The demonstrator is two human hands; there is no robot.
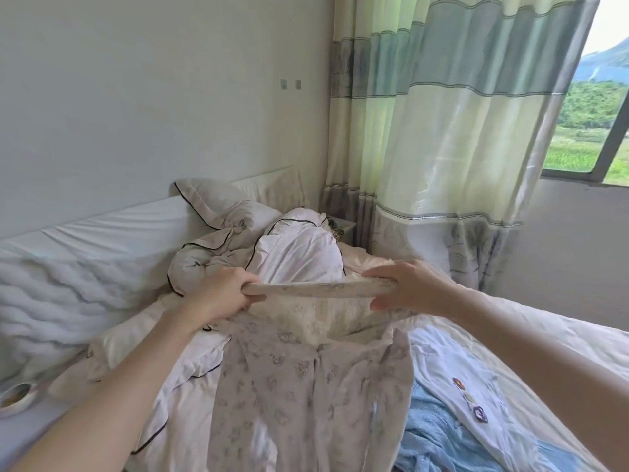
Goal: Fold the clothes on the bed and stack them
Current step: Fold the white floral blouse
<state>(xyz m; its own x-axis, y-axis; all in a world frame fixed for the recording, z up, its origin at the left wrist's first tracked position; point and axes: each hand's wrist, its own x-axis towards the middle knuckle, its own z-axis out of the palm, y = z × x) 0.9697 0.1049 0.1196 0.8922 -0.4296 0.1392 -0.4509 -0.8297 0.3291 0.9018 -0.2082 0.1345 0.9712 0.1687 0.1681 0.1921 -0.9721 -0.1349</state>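
A pair of pale patterned trousers (299, 379) with a fleecy lining hangs in front of me over the bed. My left hand (221, 294) grips the left end of the waistband, fingers curled round it. My right hand (408, 289) pinches the right end between thumb and fingers. The waistband is stretched taut between both hands and the legs hang down toward me. A white garment with coloured ring prints (469, 396) and a light blue garment (439, 437) lie unfolded on the bed at the right.
A rumpled white duvet with dark piping (211, 257) and pillows (218, 202) fill the head of the bed. A white headboard (102, 226) runs along the left wall. A striped curtain (442, 131) and window are at the right. A small bowl (15, 398) sits at the far left.
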